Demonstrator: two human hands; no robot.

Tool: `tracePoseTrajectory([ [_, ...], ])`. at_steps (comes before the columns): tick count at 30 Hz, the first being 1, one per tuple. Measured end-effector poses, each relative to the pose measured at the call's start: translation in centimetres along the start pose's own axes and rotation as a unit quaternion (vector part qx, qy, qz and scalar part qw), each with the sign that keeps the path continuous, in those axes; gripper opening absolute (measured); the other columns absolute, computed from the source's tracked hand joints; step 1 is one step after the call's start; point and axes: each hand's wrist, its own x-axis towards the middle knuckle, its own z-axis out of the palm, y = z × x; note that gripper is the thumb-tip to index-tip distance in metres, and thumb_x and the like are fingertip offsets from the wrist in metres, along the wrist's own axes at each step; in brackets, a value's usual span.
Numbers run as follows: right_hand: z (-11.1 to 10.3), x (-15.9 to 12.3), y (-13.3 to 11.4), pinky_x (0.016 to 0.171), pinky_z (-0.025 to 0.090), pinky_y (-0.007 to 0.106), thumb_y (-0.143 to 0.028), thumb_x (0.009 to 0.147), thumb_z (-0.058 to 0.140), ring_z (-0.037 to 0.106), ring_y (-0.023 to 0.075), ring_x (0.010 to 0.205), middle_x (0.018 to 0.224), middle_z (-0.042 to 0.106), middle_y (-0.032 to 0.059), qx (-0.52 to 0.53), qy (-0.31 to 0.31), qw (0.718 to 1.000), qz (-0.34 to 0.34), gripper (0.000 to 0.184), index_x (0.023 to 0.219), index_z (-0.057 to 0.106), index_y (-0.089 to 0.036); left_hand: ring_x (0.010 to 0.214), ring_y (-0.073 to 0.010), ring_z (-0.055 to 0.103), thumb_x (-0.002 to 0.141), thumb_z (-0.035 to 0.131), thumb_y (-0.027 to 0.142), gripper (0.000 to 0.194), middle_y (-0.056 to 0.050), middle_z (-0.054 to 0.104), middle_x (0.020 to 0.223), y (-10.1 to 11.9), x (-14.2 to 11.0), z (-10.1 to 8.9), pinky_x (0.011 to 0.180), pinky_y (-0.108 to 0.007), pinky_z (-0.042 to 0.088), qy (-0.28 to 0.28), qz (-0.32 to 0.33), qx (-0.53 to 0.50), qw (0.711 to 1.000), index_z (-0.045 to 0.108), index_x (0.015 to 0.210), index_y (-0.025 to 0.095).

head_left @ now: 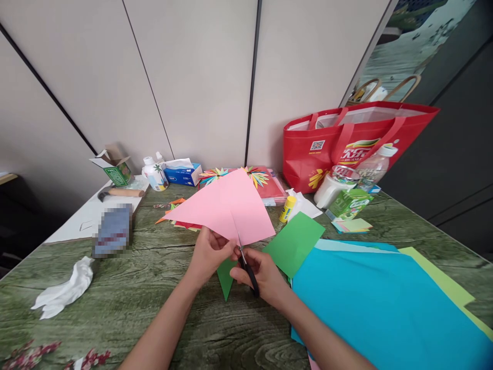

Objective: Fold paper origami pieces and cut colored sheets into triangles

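A pink sheet of paper is held up over the table, a crease or cut line running up from its lower edge. My left hand pinches that lower edge between thumb and fingers. In my right hand are black-handled scissors, their blades at the lower edge of the pink paper, close to my left fingertips. Below my hands lies a pointed green paper piece. To the right is a green paper rectangle, partly beside a stack of large blue sheets.
A yellow glue stick stands behind the green paper. Further back are a red bag, a white jar, a blue tissue box and folded paper flowers. Leftward lie a hammer and a crumpled tissue.
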Motion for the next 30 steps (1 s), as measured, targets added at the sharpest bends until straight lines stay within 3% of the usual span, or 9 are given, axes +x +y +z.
tracePoseTrajectory([
  [9,-0.1,0.0,0.4,0.053,0.033,0.023,-0.048,0.06,0.07,0.038,0.0096,0.058,0.066,0.043,-0.003,-0.006,0.006,1.0,0.011,0.039,0.074,0.049,-0.017,0.047,-0.0143,0.058,0.071,0.064,0.03,0.027,0.002,0.062,0.059,0.0,0.1,-0.3,0.047,-0.027,0.046,-0.01,-0.024,-0.026,0.999,0.045,0.085,0.018],
  [14,0.0,0.0,0.4,0.055,0.036,0.024,-0.05,0.058,0.07,0.042,0.0106,0.059,0.071,0.048,-0.0012,-0.009,0.009,1.0,0.025,0.043,0.079,0.052,-0.017,0.046,-0.0139,0.057,0.07,0.064,0.03,0.024,0.002,0.062,0.057,-0.5,0.2,-0.4,0.045,-0.026,0.045,0.031,-0.016,-0.036,0.999,0.046,0.079,0.017],
  [22,-0.1,-0.3,-0.4,0.059,0.036,0.025,-0.046,0.049,0.077,0.045,0.0121,0.063,0.07,0.051,-0.0017,0.004,-0.015,0.999,0.043,0.052,0.083,0.051,-0.017,0.048,-0.0152,0.058,0.07,0.065,0.025,0.023,0.001,0.063,0.057,-0.5,0.2,-1.0,0.049,-0.028,0.047,-0.002,0.008,0.002,1.0,0.045,0.081,0.018],
  [30,-0.2,-0.2,-0.3,0.061,0.035,0.024,-0.045,0.063,0.069,0.04,0.0107,0.064,0.074,0.046,-0.0013,0.006,-0.022,1.0,0.015,0.038,0.083,0.052,-0.017,0.048,-0.0159,0.059,0.071,0.064,0.025,0.023,0.001,0.063,0.057,-0.4,0.3,-1.1,0.049,-0.029,0.049,-0.01,0.019,0.011,1.0,0.044,0.082,0.018],
])
